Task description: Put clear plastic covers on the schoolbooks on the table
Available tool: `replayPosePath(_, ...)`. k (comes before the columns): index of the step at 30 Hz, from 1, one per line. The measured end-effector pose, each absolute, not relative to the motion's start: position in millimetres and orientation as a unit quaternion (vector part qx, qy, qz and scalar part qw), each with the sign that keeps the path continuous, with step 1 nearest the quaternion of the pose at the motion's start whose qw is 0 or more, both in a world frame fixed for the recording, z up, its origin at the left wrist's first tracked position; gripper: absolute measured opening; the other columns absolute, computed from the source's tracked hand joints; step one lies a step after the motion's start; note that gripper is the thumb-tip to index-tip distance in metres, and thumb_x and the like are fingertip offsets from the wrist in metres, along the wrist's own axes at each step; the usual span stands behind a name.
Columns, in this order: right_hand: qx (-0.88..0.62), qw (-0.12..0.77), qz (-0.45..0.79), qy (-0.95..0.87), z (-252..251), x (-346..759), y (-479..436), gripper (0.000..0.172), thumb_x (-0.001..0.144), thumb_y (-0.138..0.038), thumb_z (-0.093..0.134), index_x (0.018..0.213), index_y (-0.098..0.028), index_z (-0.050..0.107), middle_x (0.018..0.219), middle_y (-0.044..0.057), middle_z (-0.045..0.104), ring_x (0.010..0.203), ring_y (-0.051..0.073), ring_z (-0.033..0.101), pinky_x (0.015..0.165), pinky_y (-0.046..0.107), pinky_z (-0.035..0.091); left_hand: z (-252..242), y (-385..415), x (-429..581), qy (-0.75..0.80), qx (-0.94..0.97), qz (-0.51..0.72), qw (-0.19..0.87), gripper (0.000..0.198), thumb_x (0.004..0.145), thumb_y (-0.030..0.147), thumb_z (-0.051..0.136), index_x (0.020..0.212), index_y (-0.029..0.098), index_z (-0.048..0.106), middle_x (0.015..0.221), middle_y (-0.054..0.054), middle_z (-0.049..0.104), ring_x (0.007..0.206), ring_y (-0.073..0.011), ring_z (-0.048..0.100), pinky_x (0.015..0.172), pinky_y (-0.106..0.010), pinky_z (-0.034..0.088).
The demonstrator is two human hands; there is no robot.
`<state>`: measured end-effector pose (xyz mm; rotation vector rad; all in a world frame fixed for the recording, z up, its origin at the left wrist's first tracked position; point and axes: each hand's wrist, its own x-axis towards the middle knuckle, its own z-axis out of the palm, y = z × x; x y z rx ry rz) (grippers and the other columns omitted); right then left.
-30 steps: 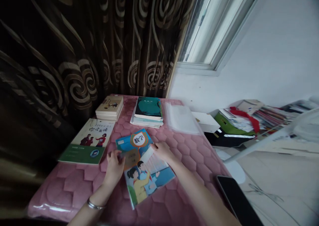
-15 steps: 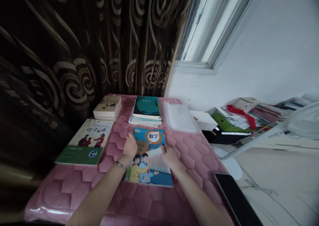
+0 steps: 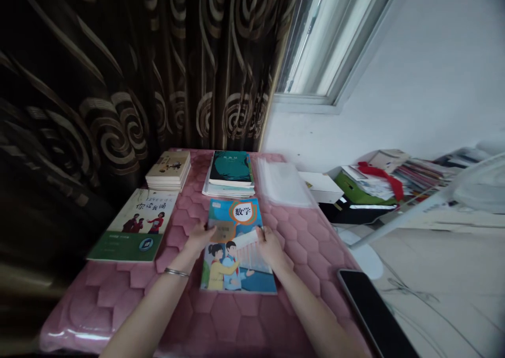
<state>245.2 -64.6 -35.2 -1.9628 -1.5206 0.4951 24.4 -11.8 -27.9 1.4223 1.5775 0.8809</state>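
A blue math textbook point(image 3: 240, 274) with two cartoon children on its cover lies on the pink padded table cover point(image 3: 224, 316). My left hand point(image 3: 199, 238), a bracelet at its wrist, grips the book's left edge, thumb on the cover. At the right edge, my right hand point(image 3: 270, 246) holds the book with its thumb and bent fingers. Just beyond the book is a stack topped by a dark teal book point(image 3: 231, 167). To the left lie a green and white book point(image 3: 132, 242) and a stack of small tan books point(image 3: 169, 169).
Clear plastic sleeves point(image 3: 286, 183) lie at the back right, beside a white box point(image 3: 321, 186). A black phone point(image 3: 373, 310) rests at the right edge. Papers and a green folder point(image 3: 363, 192) are piled beyond the table. A patterned curtain point(image 3: 189, 73) hangs behind.
My left hand has moved down along the book's left edge, uncovering more of the cover. My right hand still holds the right edge, and the view has shifted slightly.
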Motion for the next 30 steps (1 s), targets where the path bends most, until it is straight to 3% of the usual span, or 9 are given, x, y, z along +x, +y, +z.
replayPosePath(6, -0.715, 0.394, 0.109, -0.567, -5, 245, -70, 0.033, 0.094, -0.046, 0.025, 0.084, -0.024, 0.048, 0.074, 0.008, 0.065, 0.072, 0.024, 0.064, 0.063, 0.029, 0.044, 5, -28, 24, 0.571, 0.547, 0.42, 0.445, 0.019, 0.081, 0.034, 0.06, 0.083, 0.015, 0.061, 0.087, -0.008, 0.072, 0.087, -0.0227, 0.068, 0.076, -0.033, 0.054)
replayPosePath(11, -0.678, 0.469, -0.009, -0.566, 20, 258, -71, 0.032, 0.092, -0.051, 0.028, 0.084, -0.025, 0.045, 0.071, 0.009, 0.062, 0.07, 0.025, 0.063, 0.061, 0.032, 0.045, 51, -31, 17, 0.386, 0.593, 0.523, 0.474, 0.039, 0.082, 0.049, 0.06, 0.103, 0.016, 0.06, 0.104, -0.008, 0.071, 0.099, -0.0221, 0.064, 0.091, -0.036, 0.05)
replayPosePath(14, -0.67, 0.471, -0.026, -0.573, 8, 261, -70, 0.035, 0.09, -0.051, 0.027, 0.087, -0.023, 0.049, 0.07, 0.012, 0.061, 0.068, 0.027, 0.062, 0.061, 0.036, 0.047, 51, -37, 11, 0.364, 0.601, 0.518, 0.488, 0.043, 0.08, 0.054, 0.063, 0.101, 0.017, 0.061, 0.101, -0.007, 0.071, 0.097, -0.0217, 0.065, 0.093, -0.037, 0.049)
replayPosePath(19, -0.673, 0.442, 0.002, -0.594, -30, 260, -70, 0.052, 0.089, -0.05, 0.024, 0.11, -0.011, 0.053, 0.085, 0.023, 0.063, 0.081, 0.034, 0.063, 0.072, 0.045, 0.051, 21, -41, 0, 0.387, 0.617, 0.475, 0.494, 0.05, 0.076, 0.063, 0.062, 0.096, 0.017, 0.064, 0.097, -0.008, 0.073, 0.097, -0.024, 0.065, 0.094, -0.04, 0.049)
replayPosePath(24, -0.688, 0.433, -0.001, -0.583, -33, 260, -67, 0.056, 0.09, -0.05, 0.023, 0.112, -0.009, 0.052, 0.083, 0.022, 0.062, 0.081, 0.034, 0.063, 0.073, 0.044, 0.05, 20, -35, 0, 0.406, 0.645, 0.452, 0.464, 0.044, 0.08, 0.058, 0.058, 0.092, 0.017, 0.064, 0.094, -0.008, 0.073, 0.094, -0.0238, 0.066, 0.091, -0.039, 0.05)
replayPosePath(30, -0.702, 0.409, 0.011, -0.584, 15, 258, -55, 0.039, 0.095, -0.047, 0.026, 0.096, -0.02, 0.054, 0.08, 0.012, 0.066, 0.077, 0.026, 0.064, 0.066, 0.031, 0.045, 42, -24, 8, 0.465, 0.659, 0.46, 0.37, 0.033, 0.087, 0.046, 0.05, 0.097, 0.016, 0.059, 0.094, -0.008, 0.071, 0.089, -0.0223, 0.066, 0.08, -0.034, 0.053)
